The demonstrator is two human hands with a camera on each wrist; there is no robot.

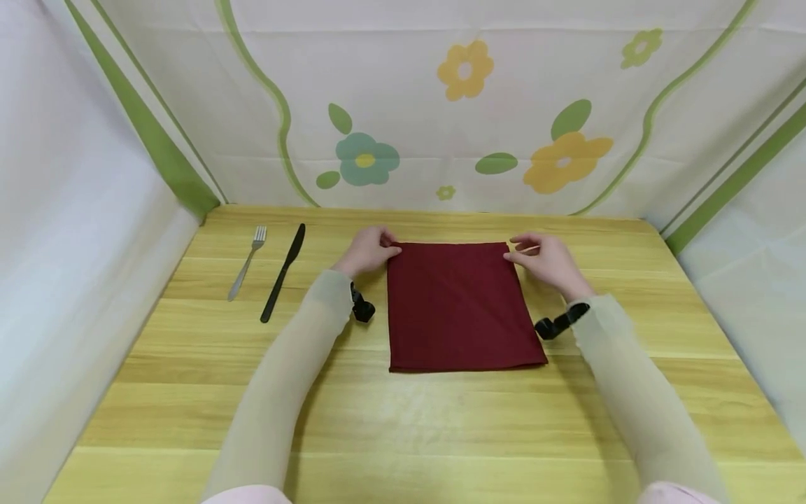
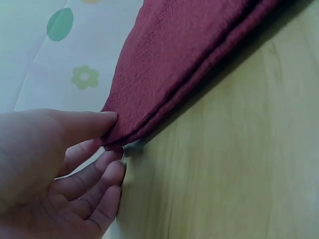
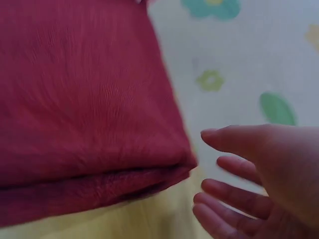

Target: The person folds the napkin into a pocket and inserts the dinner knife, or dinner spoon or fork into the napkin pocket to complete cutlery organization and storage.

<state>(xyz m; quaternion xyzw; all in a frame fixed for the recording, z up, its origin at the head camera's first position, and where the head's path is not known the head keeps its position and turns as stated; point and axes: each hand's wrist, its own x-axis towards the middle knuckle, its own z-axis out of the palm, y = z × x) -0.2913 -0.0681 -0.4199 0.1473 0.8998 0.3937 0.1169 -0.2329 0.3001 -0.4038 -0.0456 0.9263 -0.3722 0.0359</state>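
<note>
A dark red cloth napkin (image 1: 460, 308), folded into layers, lies nearly square on the wooden table. My left hand (image 1: 368, 250) pinches its far left corner; in the left wrist view the thumb (image 2: 87, 124) lies over the corner and the fingers are beneath. Beside the far right corner is my right hand (image 1: 544, 259). In the right wrist view a small gap separates its thumb (image 3: 239, 139) from the napkin's corner, and its fingers are loosely bent with nothing between them. The stacked edges of the napkin (image 3: 94, 109) show there.
To the left on the table (image 1: 390, 434) lie a silver fork (image 1: 247, 264) and a black knife (image 1: 283, 273), side by side. A white curtain (image 1: 428, 126) with printed flowers hangs behind the table, and pale cloth walls stand at both sides.
</note>
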